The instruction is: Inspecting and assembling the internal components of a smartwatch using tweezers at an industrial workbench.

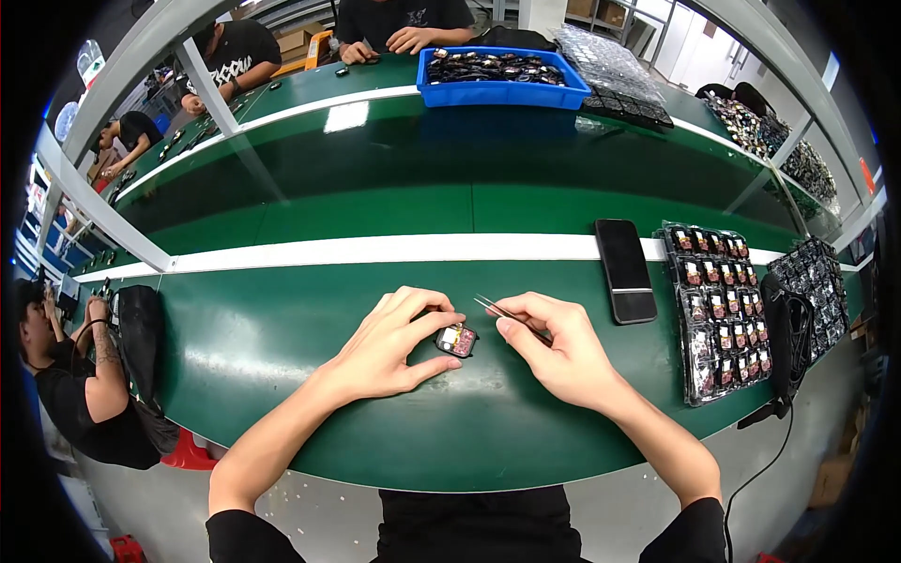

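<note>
On the green worktable lies a small square watch body [457, 340], its inside showing a white patch and reddish circuitry. My left hand [399, 342] grips it at the left side between thumb and fingers. Just right of it, my right hand [558, 342] is closed around a pair of metal tweezers [511, 317]. The tweezers' tips point up and left, a little above the watch body and apart from it.
A black phone [626, 272] lies to the right, beside a clear tray [699, 392] of similar watch bodies. Farther right are a black cable [793, 319] and more trays. Beyond the white rail [394, 249] stands a blue bin [502, 96] of parts. Other people sit around the tables.
</note>
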A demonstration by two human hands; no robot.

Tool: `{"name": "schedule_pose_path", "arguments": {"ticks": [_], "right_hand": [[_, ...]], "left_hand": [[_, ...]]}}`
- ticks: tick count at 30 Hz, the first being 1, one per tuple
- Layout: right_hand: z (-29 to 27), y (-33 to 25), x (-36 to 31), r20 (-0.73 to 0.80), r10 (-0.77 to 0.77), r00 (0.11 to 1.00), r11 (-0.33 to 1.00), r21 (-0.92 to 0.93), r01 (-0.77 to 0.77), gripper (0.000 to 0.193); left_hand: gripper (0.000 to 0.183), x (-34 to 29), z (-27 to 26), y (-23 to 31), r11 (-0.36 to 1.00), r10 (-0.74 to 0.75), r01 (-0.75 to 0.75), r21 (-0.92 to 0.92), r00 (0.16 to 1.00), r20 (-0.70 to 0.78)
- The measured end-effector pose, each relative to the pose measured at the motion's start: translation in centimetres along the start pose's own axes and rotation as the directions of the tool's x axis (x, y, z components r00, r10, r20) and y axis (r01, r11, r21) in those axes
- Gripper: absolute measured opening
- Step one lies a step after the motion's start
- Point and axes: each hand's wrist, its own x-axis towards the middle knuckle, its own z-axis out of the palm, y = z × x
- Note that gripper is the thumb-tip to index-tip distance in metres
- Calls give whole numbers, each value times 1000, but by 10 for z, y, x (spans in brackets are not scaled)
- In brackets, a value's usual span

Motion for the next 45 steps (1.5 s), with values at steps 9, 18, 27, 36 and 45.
{"name": "schedule_pose_path", "arguments": {"ticks": [9, 18, 27, 36, 45], "right_hand": [[9, 33, -10, 29, 218, 976, 893, 398, -211, 18], [15, 30, -7, 9, 7, 1000, 998, -62, -7, 10], [22, 26, -4, -24, -58, 998, 992, -117, 55, 6], [21, 27, -4, -46, -101, 994, 988, -118, 95, 9], [29, 36, -7, -97, -318, 943, 907, -320, 272, 21]], "left_hand": [[55, -1, -2, -4, 989, -12, 15, -146, 1000, 23], [53, -1, -2, -7, 976, -80, 90, -196, 995, 58], [54, -3, 1, -12, 980, -45, 51, -193, 998, 33], [53, 1, -1, -6, 967, -118, 120, -227, 993, 24], [50, 1, -3, -5, 974, -104, 104, -199, 995, 12]]}}
